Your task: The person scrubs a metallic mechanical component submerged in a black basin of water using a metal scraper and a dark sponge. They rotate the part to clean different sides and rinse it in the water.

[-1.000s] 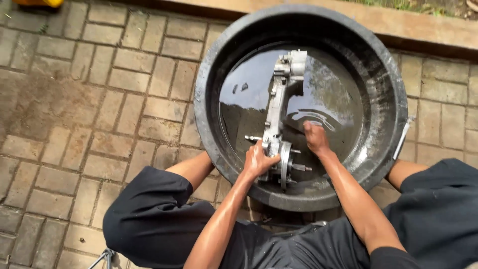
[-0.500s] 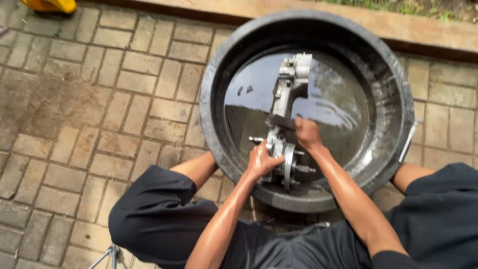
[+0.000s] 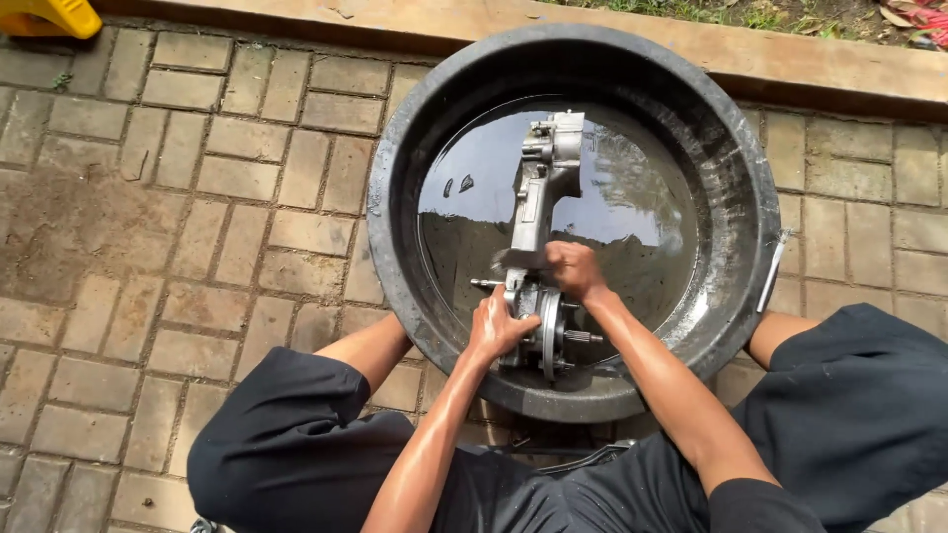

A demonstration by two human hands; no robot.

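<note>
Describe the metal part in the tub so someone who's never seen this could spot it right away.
Find the big round black tub of dark water on the brick paving. Standing in its middle is a long grey cast-metal engine casing, the only pale, angular thing in it. The left hand steadies its round near end while the right hand presses on its middle.

Outdoor setting, as we record it:

Ground: we note paving bricks [image 3: 178, 227], brownish-grey, rectangular, laid in staggered rows, with dirt in the joints and a darker, soiled patch at the left.

Edging: we note a raised concrete curb [image 3: 632, 44], tan, running across the top of the view.

Beyond the curb: we see a strip of grass and soil [image 3: 780, 15] with dry leaves.

Top left corner: we see part of a yellow plastic object [image 3: 44, 15] resting on the bricks.

Light: we list bright daylight, with sky reflections and soft shadows.
</note>
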